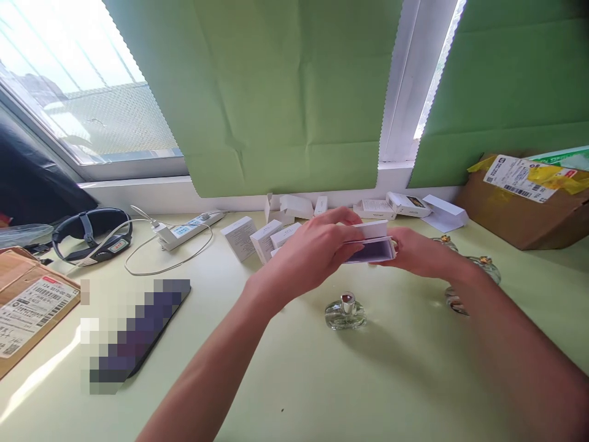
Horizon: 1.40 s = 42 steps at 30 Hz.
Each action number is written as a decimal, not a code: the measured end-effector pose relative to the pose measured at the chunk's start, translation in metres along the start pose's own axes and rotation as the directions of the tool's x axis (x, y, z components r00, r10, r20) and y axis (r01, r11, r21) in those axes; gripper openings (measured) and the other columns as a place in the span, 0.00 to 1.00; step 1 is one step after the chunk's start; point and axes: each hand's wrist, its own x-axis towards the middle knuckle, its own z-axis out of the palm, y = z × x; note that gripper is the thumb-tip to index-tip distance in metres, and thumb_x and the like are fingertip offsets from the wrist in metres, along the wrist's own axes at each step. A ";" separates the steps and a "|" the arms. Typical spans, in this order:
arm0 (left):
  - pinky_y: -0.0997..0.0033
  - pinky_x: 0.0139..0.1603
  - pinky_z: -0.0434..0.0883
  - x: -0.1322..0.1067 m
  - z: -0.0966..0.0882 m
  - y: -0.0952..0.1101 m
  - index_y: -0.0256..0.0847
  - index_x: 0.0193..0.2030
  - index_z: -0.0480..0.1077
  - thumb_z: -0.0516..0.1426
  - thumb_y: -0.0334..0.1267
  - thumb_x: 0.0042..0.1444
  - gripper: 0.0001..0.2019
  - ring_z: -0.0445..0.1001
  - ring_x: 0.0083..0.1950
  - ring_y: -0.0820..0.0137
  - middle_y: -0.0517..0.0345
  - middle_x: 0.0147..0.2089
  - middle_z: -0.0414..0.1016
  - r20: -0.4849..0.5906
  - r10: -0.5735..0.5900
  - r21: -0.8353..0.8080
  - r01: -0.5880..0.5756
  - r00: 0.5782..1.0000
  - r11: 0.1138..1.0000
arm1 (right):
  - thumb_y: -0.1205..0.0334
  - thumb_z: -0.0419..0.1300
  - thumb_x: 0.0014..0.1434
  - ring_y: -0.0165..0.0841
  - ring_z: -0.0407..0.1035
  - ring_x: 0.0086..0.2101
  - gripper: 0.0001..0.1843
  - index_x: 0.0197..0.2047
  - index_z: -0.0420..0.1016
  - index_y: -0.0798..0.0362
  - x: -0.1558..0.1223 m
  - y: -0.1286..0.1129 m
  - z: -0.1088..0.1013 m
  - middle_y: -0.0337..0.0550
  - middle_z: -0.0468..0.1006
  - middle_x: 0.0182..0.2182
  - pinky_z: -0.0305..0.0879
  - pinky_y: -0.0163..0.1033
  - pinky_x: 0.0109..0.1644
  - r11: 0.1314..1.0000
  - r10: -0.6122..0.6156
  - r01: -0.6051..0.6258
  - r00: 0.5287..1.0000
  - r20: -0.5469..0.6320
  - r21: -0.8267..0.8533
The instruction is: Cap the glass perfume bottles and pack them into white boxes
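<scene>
Both of my hands hold a small white carton (372, 250) above the table, its open end facing me and a flap raised. My left hand (324, 242) grips it from the left, fingers over the flap and thumb at the opening. From the right, my right hand (411, 252) is closed round the carton's side; its fingertips are partly hidden. The inside looks dark, and I cannot tell whether anything is in it. Nearer to me, a clear glass perfume bottle (346, 313) with a silver neck stands upright. More glass bottles (488, 270) stand behind my right forearm, partly covered.
White cartons (239, 239) stand left of my hands, and others (375, 207) lie along the wall. A power strip (193, 228) with a cable, a headband device (94, 236), a blurred dark phone-like slab (142, 331) and a parcel (37, 307) are left. A cardboard box (519, 215) is right.
</scene>
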 end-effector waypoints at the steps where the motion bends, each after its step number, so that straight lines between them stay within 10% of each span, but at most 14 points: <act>1: 0.67 0.41 0.68 0.000 -0.002 0.002 0.44 0.45 0.77 0.48 0.33 0.70 0.15 0.74 0.40 0.69 0.54 0.56 0.73 0.008 0.003 0.013 -0.003 1.000 1.000 | 0.57 0.62 0.57 0.42 0.74 0.35 0.07 0.40 0.77 0.43 0.000 0.000 0.000 0.37 0.81 0.35 0.69 0.45 0.37 1.000 -0.003 0.003 1.000 0.001 0.003; 27: 0.66 0.46 0.72 0.004 0.010 -0.007 0.41 0.47 0.73 0.50 0.31 0.69 0.11 0.74 0.50 0.66 0.53 0.55 0.75 -0.194 0.050 0.081 -0.035 0.980 0.996 | 0.59 0.63 0.56 0.38 0.74 0.33 0.07 0.29 0.69 0.48 0.000 -0.006 0.005 0.37 0.76 0.27 0.70 0.41 0.33 0.996 -0.061 0.046 0.976 -0.210 -0.075; 42: 0.61 0.50 0.72 0.005 0.017 -0.012 0.42 0.45 0.76 0.50 0.27 0.67 0.14 0.69 0.59 0.63 0.55 0.61 0.72 -0.182 0.054 0.222 -0.012 0.982 0.975 | 0.50 0.62 0.58 0.38 0.77 0.30 0.13 0.44 0.80 0.44 0.003 0.000 0.005 0.38 0.84 0.35 0.73 0.44 0.34 0.990 -0.034 0.007 0.981 -0.189 -0.142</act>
